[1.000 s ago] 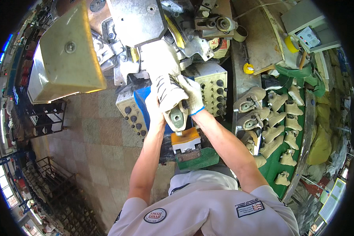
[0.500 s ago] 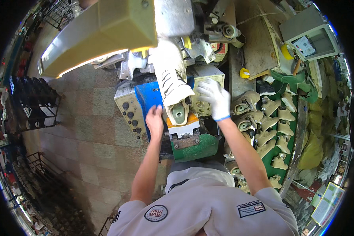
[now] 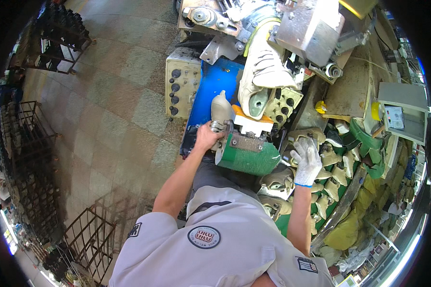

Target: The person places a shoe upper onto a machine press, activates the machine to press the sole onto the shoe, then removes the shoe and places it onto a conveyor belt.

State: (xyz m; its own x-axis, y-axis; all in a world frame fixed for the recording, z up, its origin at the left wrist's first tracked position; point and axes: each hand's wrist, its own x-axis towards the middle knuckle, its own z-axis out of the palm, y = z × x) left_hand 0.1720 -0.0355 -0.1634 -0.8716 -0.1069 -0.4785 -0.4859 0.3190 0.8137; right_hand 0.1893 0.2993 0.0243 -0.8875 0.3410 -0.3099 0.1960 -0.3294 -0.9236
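Note:
A cream shoe upper [image 3: 266, 60] with dark lace lines sits on a green last [image 3: 258, 102] in the machine, its heel end toward me. My left hand [image 3: 209, 137] is closed round the metal-ringed lower end of a grey-beige, bulb-shaped tool with a narrow tip [image 3: 221, 109]. That tool stands upright beside an orange-and-white support block [image 3: 253, 124], just left of the shoe's heel. In a white knit glove, my right hand [image 3: 306, 161] is over the beige shoe uppers at the right, fingers stretched and apart. Whether its fingertips touch one is unclear.
Several uppers [image 3: 339, 175] lie in rows on a green surface to the right. A green roller-like part [image 3: 249, 159] is close to my waist. A blue panel [image 3: 225, 76] and a control box with knobs [image 3: 181, 88] stand left of the shoe. Metal racks [image 3: 88, 239] line the left floor.
The head view has turned, moving the machine rightward in the picture. My left hand now grips the bulb-shaped tool. My right hand has come down from beside the shoe to the uppers.

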